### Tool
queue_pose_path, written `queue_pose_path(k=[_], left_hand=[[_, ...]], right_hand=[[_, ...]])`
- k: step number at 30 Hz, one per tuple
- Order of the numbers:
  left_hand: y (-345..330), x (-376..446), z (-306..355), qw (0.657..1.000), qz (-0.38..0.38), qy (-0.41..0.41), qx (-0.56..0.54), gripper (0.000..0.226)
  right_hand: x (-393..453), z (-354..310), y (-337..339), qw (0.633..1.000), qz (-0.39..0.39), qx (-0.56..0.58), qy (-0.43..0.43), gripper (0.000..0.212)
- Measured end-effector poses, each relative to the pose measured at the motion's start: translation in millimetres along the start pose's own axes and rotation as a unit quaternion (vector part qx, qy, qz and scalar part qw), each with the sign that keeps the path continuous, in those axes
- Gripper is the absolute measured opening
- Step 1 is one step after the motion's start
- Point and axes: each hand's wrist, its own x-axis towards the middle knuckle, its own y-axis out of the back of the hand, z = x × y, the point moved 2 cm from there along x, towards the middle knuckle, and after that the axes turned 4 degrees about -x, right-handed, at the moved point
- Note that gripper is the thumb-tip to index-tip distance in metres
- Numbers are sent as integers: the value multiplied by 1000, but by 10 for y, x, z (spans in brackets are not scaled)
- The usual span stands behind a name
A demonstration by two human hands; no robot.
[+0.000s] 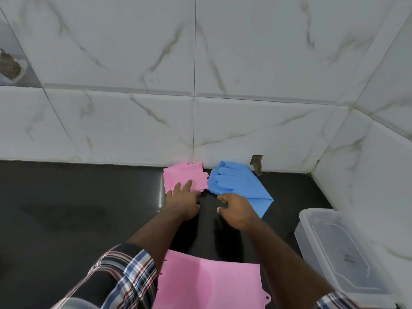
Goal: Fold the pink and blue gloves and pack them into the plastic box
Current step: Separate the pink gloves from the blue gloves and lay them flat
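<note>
Looking down from the head view, we see a folded pink glove (185, 176) and a folded blue glove (236, 184) lying side by side at the far edge of the dark countertop (78, 208), against the marble-tiled wall (133, 119). A second pink glove (207, 284) lies flat and unfolded at the near edge, between our forearms. The clear plastic box (338, 253) stands at the right edge, its lid apparently on, near the corner of the wall.

We judge the gloves to be soft, light silicone with scrubbing bristles along one side: limp, springy enough to unfold when released, and slightly grippy. A folded glove is best taken across the fold, thumb beneath and fingers on top, so the layers stay together.

Our left hand (184, 201) has its fingers straight and slightly spread, the tips resting on the near edge of the folded pink glove. Our right hand (236, 210) has its fingers loosely curled, with the index fingertip at the bristled near edge of the blue glove; we cannot tell whether it pinches the edge.
</note>
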Motion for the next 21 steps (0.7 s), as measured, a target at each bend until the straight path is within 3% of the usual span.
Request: queue_pose_path(k=[4, 6, 9, 12, 14, 18, 21], left_hand=[[4, 167, -5, 999, -26, 27, -5, 55], [79, 201, -12, 999, 22, 23, -41, 47], [351, 195, 5, 972, 124, 0, -202, 43], [817, 66, 39, 908, 231, -6, -348, 32], [1086, -49, 74, 855, 263, -18, -447, 25], [1426, -317, 231, 715, 233, -68, -656, 23], [1545, -488, 354, 662, 204, -87, -716, 19]], right_hand=[[46, 124, -84, 999, -29, 28, -8, 45], [70, 158, -82, 998, -27, 51, -16, 44], [106, 148, -36, 994, -5, 103, -19, 47], [131, 29, 90, 989, 47, 138, -4, 59], [163, -65, 169, 988, 73, 135, 11, 71], [169, -235, 228, 990, 57, 120, 36, 88], [72, -311, 161, 992, 35, 118, 29, 79]])
